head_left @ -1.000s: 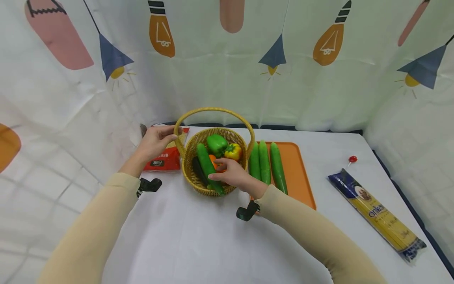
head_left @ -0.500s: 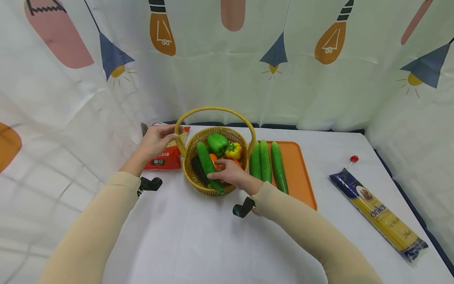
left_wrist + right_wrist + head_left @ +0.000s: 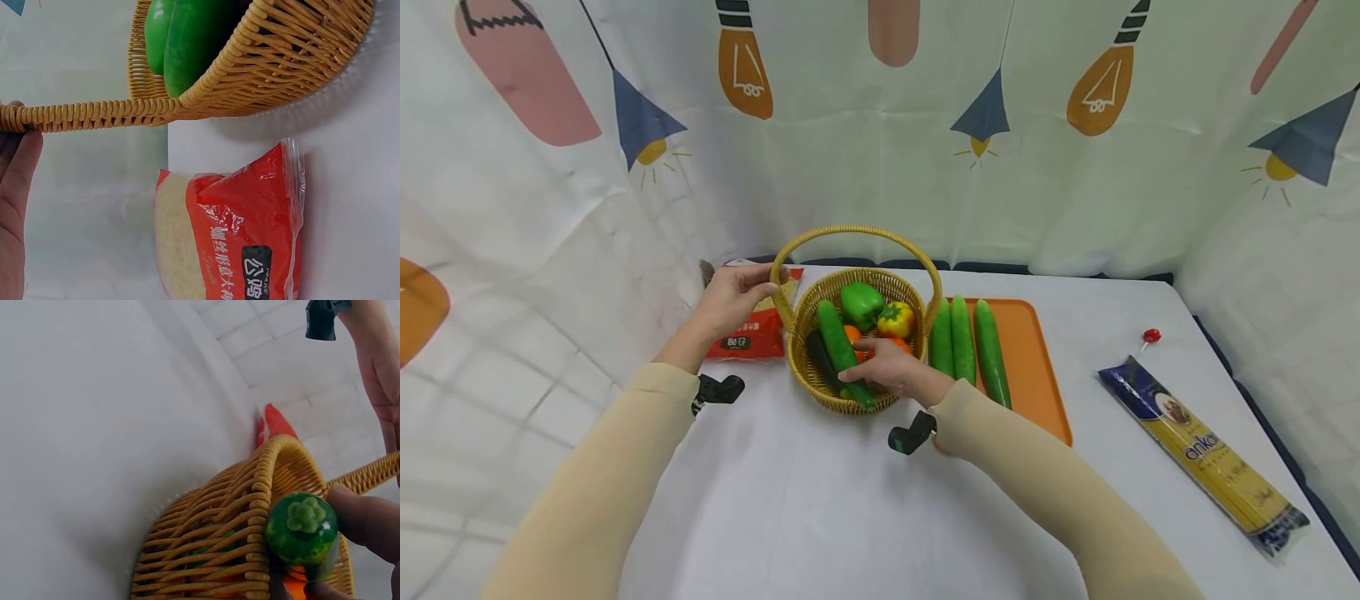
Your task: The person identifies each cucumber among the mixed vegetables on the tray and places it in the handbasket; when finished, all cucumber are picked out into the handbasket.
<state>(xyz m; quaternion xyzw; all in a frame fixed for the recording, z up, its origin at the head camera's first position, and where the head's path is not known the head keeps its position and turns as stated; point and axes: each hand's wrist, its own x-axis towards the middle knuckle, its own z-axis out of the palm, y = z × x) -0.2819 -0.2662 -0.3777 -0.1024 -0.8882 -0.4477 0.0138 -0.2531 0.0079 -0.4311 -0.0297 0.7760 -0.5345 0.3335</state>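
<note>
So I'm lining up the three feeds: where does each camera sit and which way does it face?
Head: looks forward and down at the basket; both sleeves and hands show.
Left wrist: faces the basket handle and red packet; left hand shows.
Right wrist: faces the basket wall; fingertips on a cucumber.
All share the basket.

The right hand (image 3: 887, 367) hides most of the orange vegetables (image 3: 851, 333) in the round woven wicker basket (image 3: 801, 321); the red noodle packet (image 3: 244, 231) runs off the left-wrist view's bottom edge.

Beige long sleeves (image 3: 587, 492) on both arms, black cam clip (image 3: 912, 435) per wrist.
</note>
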